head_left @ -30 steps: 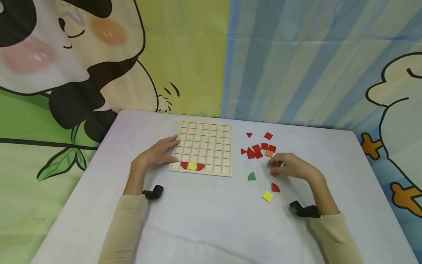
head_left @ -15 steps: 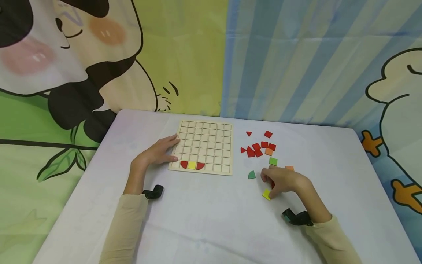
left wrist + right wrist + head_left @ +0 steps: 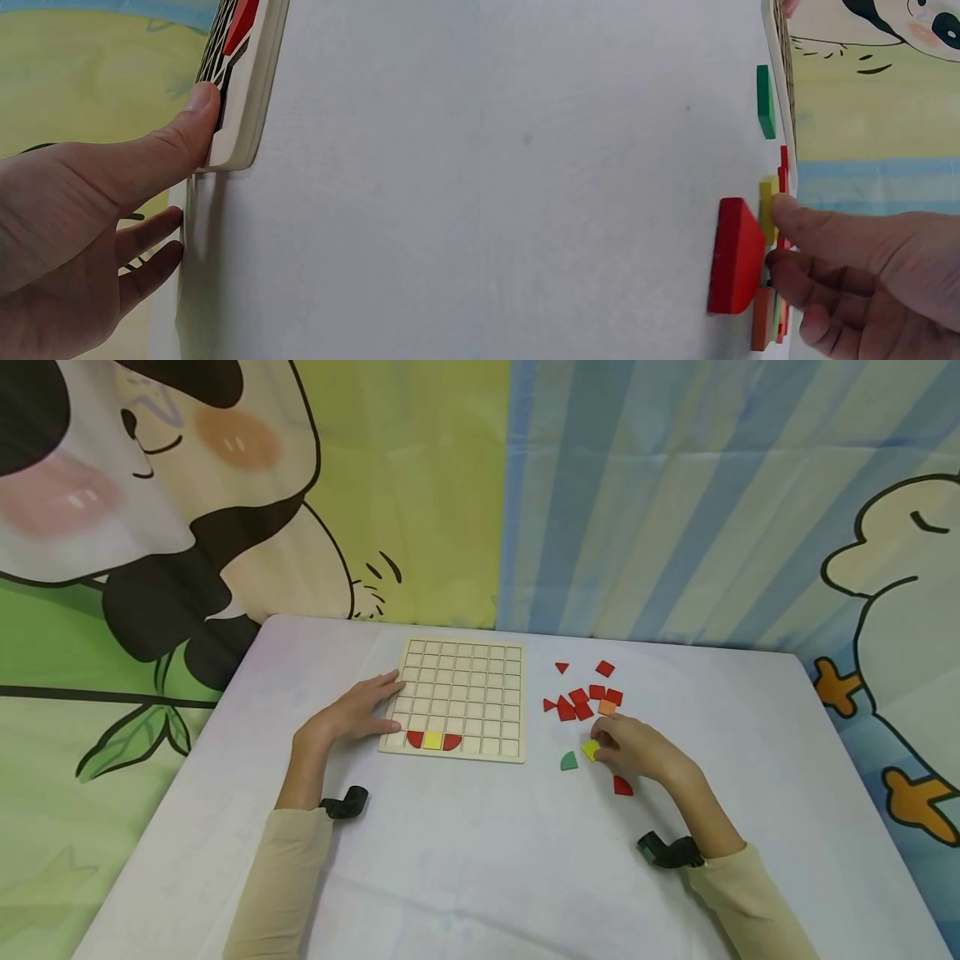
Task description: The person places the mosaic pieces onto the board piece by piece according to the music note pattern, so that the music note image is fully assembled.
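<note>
My left hand (image 3: 356, 710) rests at the left edge of a pale wooden grid board (image 3: 465, 693). In the left wrist view, its thumb lies on the board's corner and the fingers are extended beside it. A yellow square tile (image 3: 432, 741) sits in the board's bottom row between two red quarter-round tiles (image 3: 452, 742). My right hand (image 3: 641, 747) is over the table, its thumb touching the top of another yellow square tile (image 3: 767, 210), fingers loosely bent. A red quarter-round tile (image 3: 735, 255) lies just in front of that hand. Orange (image 3: 762, 319) and green tiles are partly hidden behind it.
Several red squares and triangles (image 3: 577, 702) lie right of the board, with an orange square (image 3: 607, 707) beside them. A green quarter-round tile (image 3: 569, 761) is between the board and my right hand. A patterned cloth (image 3: 420, 485) hangs behind the white table (image 3: 450, 877).
My right hand has moved back and slightly left, and the loose yellow square has shifted with it. The red quarter-round tile is uncovered. My left hand stays at the board.
</note>
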### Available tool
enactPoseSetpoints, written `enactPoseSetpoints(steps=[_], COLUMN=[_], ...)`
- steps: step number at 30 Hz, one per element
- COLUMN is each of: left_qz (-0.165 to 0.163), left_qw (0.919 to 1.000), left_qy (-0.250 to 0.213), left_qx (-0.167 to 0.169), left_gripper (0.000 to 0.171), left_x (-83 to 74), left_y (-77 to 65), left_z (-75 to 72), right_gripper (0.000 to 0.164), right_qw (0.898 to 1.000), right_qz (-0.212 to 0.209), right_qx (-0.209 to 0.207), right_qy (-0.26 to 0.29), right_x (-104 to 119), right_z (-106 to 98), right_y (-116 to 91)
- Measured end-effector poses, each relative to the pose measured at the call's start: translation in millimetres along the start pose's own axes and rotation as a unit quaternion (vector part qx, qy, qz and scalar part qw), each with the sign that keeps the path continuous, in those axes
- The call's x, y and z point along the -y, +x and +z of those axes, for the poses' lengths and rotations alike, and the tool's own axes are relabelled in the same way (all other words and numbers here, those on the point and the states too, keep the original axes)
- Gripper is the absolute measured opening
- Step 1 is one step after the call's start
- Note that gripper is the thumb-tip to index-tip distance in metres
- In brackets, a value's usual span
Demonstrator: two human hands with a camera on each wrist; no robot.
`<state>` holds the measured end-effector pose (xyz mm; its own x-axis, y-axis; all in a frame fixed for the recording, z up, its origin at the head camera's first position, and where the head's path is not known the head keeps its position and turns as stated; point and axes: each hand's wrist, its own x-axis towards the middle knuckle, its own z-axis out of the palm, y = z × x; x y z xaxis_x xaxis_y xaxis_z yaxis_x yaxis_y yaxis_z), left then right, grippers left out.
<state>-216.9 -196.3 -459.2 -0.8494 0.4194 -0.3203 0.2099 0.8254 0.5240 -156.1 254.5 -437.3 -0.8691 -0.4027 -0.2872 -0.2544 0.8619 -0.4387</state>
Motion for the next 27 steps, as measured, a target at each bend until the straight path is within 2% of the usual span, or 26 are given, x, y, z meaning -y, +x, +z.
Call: enactPoseSetpoints(steps=[6, 10, 18, 22, 27], left_qz=[0.004, 0.007, 0.005, 0.002, 0.001], left_qw=[1.0, 1.0, 0.9999, 0.9999, 0.9998], left_qy=[0.001, 0.001, -0.006, -0.012, -0.016], left_qx=[0.0, -0.004, -0.006, -0.007, -0.007], left_gripper=[0.082, 0.082, 0.082, 0.082, 0.083], left_x=[0.4, 0.2, 4.2, 4.6, 2.2], left_y=[0.5, 1.1, -1.6, -1.6, -1.0], left_z=[0.5, 0.8, 3.1, 3.3, 2.2], right_gripper=[0.032, 0.029, 0.031, 0.03, 0.027], right_qw=[1.0, 0.999, 0.998, 0.992, 0.981], right_qz=[-0.026, -0.044, -0.052, -0.099, -0.15], right_qx=[-0.011, -0.02, -0.037, -0.065, -0.105], right_qy=[0.013, 0.01, 0.018, 0.037, 0.062], right_x=[-5.5, -7.5, -4.8, 6.4, 34.9], right_z=[1.0, 2.1, -0.4, -1.7, -5.1], right_y=[0.4, 1.5, 7.2, 9.6, 14.6])
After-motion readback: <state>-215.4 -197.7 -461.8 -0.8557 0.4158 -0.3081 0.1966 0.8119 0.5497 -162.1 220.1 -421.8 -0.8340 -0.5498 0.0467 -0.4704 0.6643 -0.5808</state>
